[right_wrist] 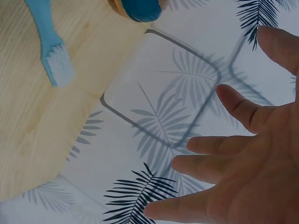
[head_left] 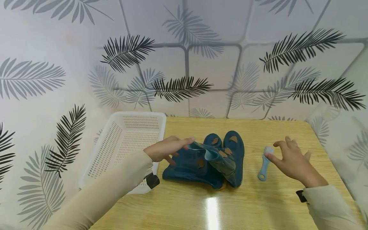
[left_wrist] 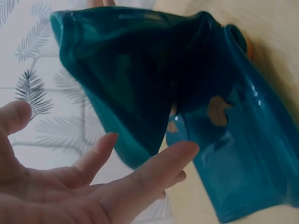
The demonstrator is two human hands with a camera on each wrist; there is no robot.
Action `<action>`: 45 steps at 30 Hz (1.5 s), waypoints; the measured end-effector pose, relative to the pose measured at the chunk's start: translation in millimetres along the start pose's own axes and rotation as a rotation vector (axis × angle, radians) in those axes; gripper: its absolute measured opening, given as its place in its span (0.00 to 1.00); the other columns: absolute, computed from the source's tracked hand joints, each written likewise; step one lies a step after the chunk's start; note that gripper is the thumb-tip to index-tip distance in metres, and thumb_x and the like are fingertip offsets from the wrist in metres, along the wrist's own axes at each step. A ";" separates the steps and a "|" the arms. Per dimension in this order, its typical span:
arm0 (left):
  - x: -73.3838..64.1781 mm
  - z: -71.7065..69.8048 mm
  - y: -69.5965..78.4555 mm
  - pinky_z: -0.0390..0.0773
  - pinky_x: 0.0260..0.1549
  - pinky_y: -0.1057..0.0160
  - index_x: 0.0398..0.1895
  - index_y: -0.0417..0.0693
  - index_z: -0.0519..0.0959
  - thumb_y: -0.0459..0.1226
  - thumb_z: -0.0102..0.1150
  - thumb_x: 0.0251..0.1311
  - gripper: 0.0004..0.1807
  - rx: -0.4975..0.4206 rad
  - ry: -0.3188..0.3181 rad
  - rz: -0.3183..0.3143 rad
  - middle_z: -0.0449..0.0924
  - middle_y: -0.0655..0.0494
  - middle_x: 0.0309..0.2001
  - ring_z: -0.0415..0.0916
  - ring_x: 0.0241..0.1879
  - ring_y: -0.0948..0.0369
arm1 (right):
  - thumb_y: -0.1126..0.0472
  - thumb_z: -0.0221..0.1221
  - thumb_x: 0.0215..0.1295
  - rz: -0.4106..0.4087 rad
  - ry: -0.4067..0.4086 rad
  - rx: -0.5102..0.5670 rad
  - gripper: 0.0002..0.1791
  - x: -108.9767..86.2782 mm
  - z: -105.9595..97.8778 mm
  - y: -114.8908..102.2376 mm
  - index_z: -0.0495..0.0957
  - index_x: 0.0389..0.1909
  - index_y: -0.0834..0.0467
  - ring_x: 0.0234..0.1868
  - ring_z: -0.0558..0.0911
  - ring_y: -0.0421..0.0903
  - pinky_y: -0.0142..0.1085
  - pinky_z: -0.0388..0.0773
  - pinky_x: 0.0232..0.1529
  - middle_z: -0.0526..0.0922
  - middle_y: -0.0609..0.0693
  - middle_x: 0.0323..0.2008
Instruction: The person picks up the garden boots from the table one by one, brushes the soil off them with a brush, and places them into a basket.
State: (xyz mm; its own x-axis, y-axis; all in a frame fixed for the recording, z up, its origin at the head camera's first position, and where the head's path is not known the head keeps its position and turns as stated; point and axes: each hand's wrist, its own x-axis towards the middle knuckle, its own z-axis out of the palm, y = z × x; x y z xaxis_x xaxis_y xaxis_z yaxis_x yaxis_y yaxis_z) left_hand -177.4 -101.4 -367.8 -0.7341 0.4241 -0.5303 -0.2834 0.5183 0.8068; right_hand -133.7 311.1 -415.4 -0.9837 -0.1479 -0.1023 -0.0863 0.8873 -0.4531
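Observation:
A pair of dark teal rubber boots with brown patches lies on the table, their shafts folded against each other. The one boot [head_left: 187, 163] stretches toward the left, while the other boot [head_left: 227, 164] leans over beside it. My left hand [head_left: 166, 149] hovers at the boot tops with spread fingers; in the left wrist view its fingers [left_wrist: 159, 175] overlap the rim of a boot shaft [left_wrist: 126, 79]. Over a blue brush [head_left: 264, 167] with white bristles [right_wrist: 60, 65], my right hand [head_left: 294, 161] is held with fingers apart and nothing in them.
A white perforated plastic basket [head_left: 161, 127] stands on the left of the wooden table [head_left: 172, 204]. Behind the table rises a backdrop [head_left: 212, 73] printed with feather-like leaves. Both wrists wear black straps.

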 end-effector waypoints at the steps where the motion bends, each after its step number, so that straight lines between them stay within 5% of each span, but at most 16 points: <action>1: 1.4 1.7 -0.6 0.82 0.44 0.45 0.66 0.40 0.71 0.63 0.49 0.69 0.39 -0.013 -0.002 -0.010 0.65 0.46 0.69 0.57 0.68 0.31 | 0.39 0.50 0.75 -0.001 -0.002 0.004 0.39 -0.2 1.9 0.8 0.62 0.63 0.72 0.68 0.36 0.83 0.84 0.25 0.48 0.37 0.85 0.69; 17: 15.3 20.2 -5.9 0.83 0.43 0.44 0.72 0.37 0.64 0.63 0.45 0.70 0.43 -0.143 -0.024 -0.028 0.62 0.40 0.71 0.63 0.65 0.31 | 0.44 0.51 0.77 0.012 -0.037 0.041 0.33 0.6 20.7 9.2 0.63 0.60 0.72 0.67 0.39 0.85 0.85 0.28 0.48 0.39 0.86 0.69; 26: 24.1 33.1 -8.9 0.84 0.39 0.46 0.72 0.41 0.65 0.63 0.50 0.67 0.43 -0.160 0.029 -0.034 0.66 0.41 0.69 0.64 0.64 0.30 | 0.44 0.52 0.76 0.038 -0.048 0.091 0.33 2.9 35.3 20.9 0.63 0.60 0.72 0.67 0.40 0.85 0.86 0.29 0.47 0.40 0.86 0.68; 33: 28.4 39.5 -9.6 0.85 0.38 0.47 0.72 0.37 0.64 0.63 0.57 0.64 0.46 -0.187 0.049 -0.048 0.57 0.39 0.74 0.64 0.65 0.31 | 0.45 0.54 0.75 0.063 -0.049 0.089 0.32 6.1 46.8 28.8 0.65 0.58 0.72 0.67 0.44 0.83 0.87 0.33 0.45 0.42 0.86 0.68; 41: 28.3 37.7 -6.2 0.86 0.34 0.50 0.46 0.37 0.79 0.51 0.58 0.67 0.23 -0.196 0.054 -0.024 0.53 0.41 0.76 0.64 0.65 0.31 | 0.47 0.56 0.74 0.094 -0.047 0.091 0.33 10.0 56.7 35.4 0.64 0.59 0.74 0.66 0.38 0.87 0.87 0.34 0.44 0.41 0.88 0.67; 45: 29.0 38.3 -5.7 0.86 0.35 0.50 0.23 0.44 0.70 0.47 0.58 0.67 0.20 -0.200 0.057 -0.002 0.58 0.41 0.74 0.65 0.64 0.31 | 0.48 0.57 0.73 0.104 -0.044 0.082 0.32 10.8 62.9 39.6 0.65 0.58 0.74 0.65 0.39 0.88 0.87 0.35 0.45 0.41 0.89 0.66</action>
State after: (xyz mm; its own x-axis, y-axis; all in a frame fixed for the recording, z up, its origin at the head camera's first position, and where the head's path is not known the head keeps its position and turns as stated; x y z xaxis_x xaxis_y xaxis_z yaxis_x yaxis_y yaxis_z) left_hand -173.4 -63.7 -397.8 -0.7658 0.3773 -0.5207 -0.3977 0.3584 0.8446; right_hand -137.9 317.1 -490.2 -0.9786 -0.0776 -0.1904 0.0306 0.8606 -0.5084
